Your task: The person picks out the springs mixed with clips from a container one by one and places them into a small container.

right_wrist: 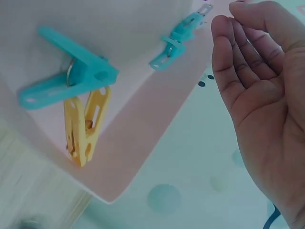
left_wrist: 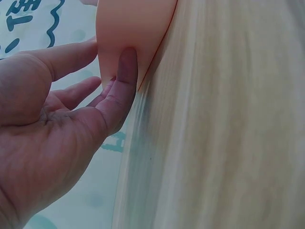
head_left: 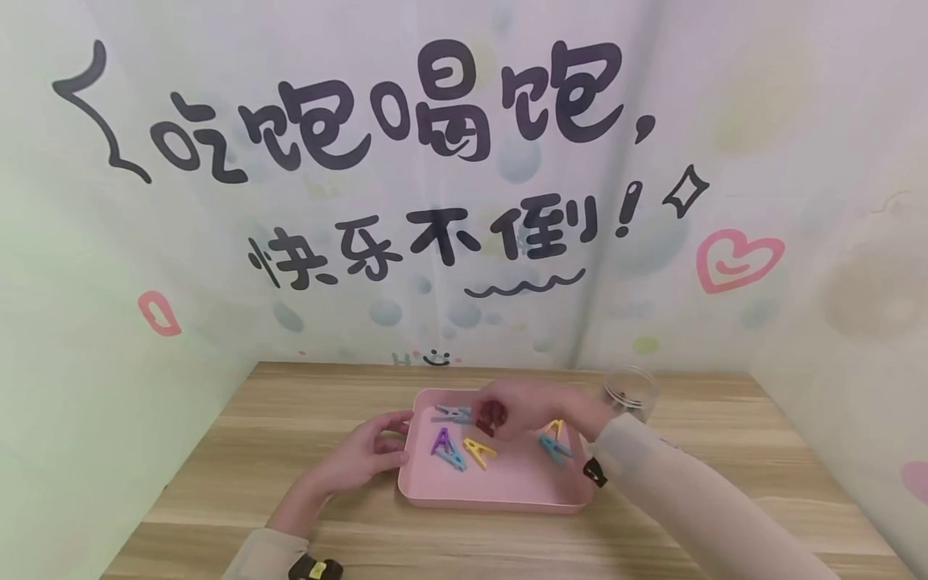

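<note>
A shallow pink tray (head_left: 500,493) holds several plastic spring clothespins. A purple clothespin (head_left: 441,439), a blue clothespin (head_left: 453,457) and a yellow clothespin (head_left: 479,453) lie left of centre. At the right end are another yellow clothespin (right_wrist: 78,131) and a turquoise clothespin (right_wrist: 71,78), touching. More turquoise clips (right_wrist: 178,38) lie along the far side. My left hand (head_left: 360,457) grips the tray's left side, thumb and fingers against its wall. Above the far part of the tray, my right hand (head_left: 518,407) has curled fingers. A dark red patch shows at its fingertips; whether it is held is unclear.
Behind the tray's right end stands a clear round container (head_left: 632,388) with small dark things inside, partly covered by the right forearm. The wood-grain table (head_left: 312,419) meets a printed curtain (head_left: 435,322) at the back and sides.
</note>
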`<state>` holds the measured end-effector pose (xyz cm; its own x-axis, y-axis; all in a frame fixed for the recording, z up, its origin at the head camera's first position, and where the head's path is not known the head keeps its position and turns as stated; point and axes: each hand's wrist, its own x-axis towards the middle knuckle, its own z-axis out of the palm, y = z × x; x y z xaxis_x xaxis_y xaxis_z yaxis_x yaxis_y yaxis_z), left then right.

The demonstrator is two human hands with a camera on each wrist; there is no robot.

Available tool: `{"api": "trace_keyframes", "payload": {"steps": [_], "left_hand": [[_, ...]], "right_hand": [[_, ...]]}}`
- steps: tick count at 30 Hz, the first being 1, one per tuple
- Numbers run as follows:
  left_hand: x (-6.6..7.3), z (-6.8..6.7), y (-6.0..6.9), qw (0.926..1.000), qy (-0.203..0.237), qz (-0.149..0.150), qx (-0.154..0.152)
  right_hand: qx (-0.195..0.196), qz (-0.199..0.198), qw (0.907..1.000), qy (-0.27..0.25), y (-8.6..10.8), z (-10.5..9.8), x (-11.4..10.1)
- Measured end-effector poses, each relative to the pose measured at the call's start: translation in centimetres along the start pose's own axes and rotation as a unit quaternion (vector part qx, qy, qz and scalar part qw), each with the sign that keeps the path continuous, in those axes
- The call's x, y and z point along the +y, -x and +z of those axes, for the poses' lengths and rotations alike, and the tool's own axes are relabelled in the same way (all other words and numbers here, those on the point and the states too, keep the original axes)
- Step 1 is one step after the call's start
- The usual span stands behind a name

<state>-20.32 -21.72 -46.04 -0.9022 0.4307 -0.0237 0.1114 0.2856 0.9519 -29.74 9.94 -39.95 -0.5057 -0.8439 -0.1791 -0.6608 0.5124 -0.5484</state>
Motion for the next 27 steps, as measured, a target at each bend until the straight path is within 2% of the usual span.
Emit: {"api": "trace_keyframes", "payload": {"steps": [11,18,27], "left_hand": [[0.3,0.0,0.2,1.0000,-0.004,-0.002,0.001],[0.3,0.1,0.1,1.0000,-0.004,-0.007,0.001],[0.3,0.2,0.0,1.0000,0.000,0.001,-0.001]], "right_hand": [[0.020,0.007,0.9996,-0.020,2.1,-1.4,-0.2],[0.039,-0.008,0.9985,-0.039,3.4,-1.9,0.0],[0.060,-0.024,0.9965,-0.054,4.9,-2.1,0.7]]}}
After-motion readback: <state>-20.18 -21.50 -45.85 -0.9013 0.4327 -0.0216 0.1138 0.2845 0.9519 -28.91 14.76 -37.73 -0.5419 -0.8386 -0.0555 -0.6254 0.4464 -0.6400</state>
